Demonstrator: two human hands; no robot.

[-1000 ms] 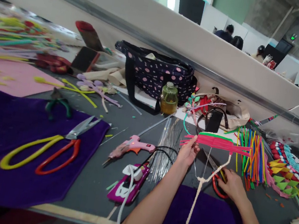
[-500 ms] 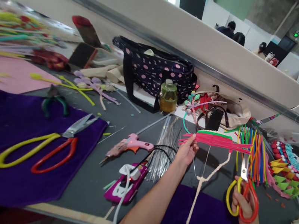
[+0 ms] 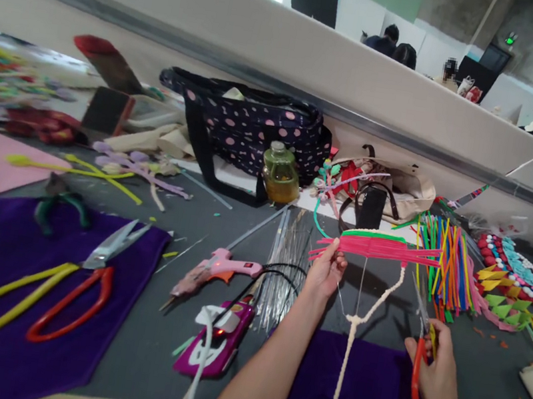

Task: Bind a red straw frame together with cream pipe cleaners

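Observation:
My left hand (image 3: 326, 275) pinches the left end of a wire-and-pipe-cleaner craft frame. Bright pink strips (image 3: 374, 247) lie across its top, their loose ends sticking out on both sides, below a green strip (image 3: 367, 235). Under them, bare wires and a cream wrapped arm run down to a cream wrapped stem (image 3: 344, 363). To the right of the frame, my right hand (image 3: 439, 372) is closed around the handles of a pair of scissors (image 3: 417, 370), red and yellow. Their blades point up, near the right ends of the pink strips, seemingly apart from them.
A dark purple cloth (image 3: 367, 391) lies below the frame. Leftward are a pink glue gun (image 3: 220, 265), a purple power strip (image 3: 218, 343), larger scissors (image 3: 109, 254) and pliers (image 3: 60, 207). Behind stand a bottle (image 3: 280, 178) and a dotted bag (image 3: 252, 126). Colourful pipe cleaners (image 3: 448, 269) lie right.
The scissors in my right hand have turned, so their handles now show edge-on and the blades tilt left. My left hand still holds the frame. The whole view has shifted slightly.

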